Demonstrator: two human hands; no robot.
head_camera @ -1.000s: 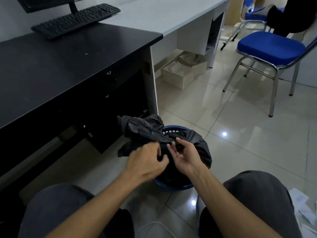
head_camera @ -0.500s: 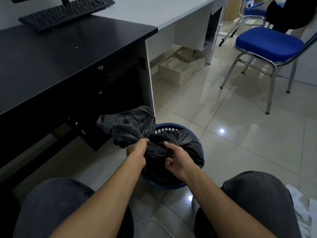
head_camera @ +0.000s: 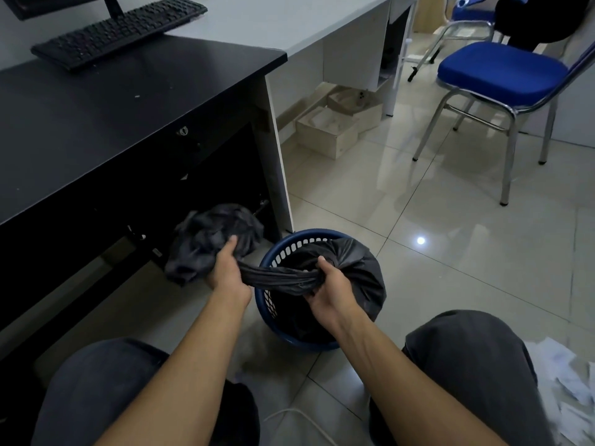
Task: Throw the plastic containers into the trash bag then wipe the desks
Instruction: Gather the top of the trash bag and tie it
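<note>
We see one black trash bag (head_camera: 354, 262) of thin, crinkled plastic sitting in one round blue basket (head_camera: 267, 300) with a slotted wall, on the glossy tiled floor just beside the black desk (head_camera: 112, 123). Its neck is twisted into a taut rope between two hands: the left grip (head_camera: 225, 272) curls round the loose, bunched end, and the right grip (head_camera: 328, 291) clasps the neck at the bulging body. What the bag holds we cannot tell. Two desks stand side by side, one matte black and one pale (head_camera: 273, 20). We count one black keyboard (head_camera: 119, 33) and one blue padded chair (head_camera: 499, 72) on chrome legs.
</note>
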